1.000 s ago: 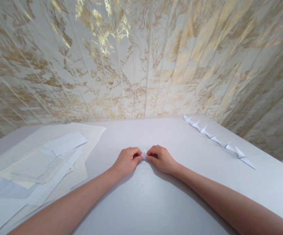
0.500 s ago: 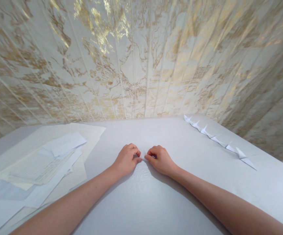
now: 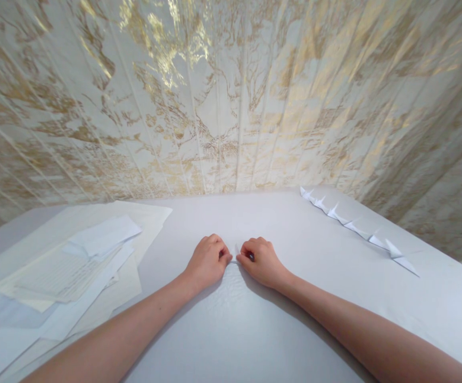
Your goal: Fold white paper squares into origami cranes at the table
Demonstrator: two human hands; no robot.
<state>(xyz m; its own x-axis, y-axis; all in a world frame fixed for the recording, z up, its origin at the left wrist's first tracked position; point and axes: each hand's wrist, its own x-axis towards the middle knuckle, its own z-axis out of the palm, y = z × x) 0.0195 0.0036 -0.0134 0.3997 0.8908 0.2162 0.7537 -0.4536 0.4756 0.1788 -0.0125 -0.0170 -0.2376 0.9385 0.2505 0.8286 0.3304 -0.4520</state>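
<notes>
Between my fingertips, at the middle of the white table (image 3: pixel 223 335), is a small folded white paper piece (image 3: pixel 234 259). My left hand (image 3: pixel 209 259) pinches its left side between thumb and fingers. On the opposite side my right hand (image 3: pixel 261 260) grips it the same way, fingers curled in. A thin point of the paper stands up beside the right fingertips. Most of the piece is hidden by my hands, so its full shape cannot be made out. Both hands rest close to the tabletop.
Several folded paper cranes (image 3: pixel 351 227) stand in a slanting row along the table's right side. Loose paper sheets (image 3: pixel 67 274), some with writing, lie overlapped at the left, with folded white paper (image 3: pixel 103 236) on top. Behind the table hangs a gold-patterned white curtain (image 3: pixel 223 106).
My left fingers have shifted slightly and closed more tightly on the paper piece. The right hand has barely moved. Cranes and sheets are unchanged.
</notes>
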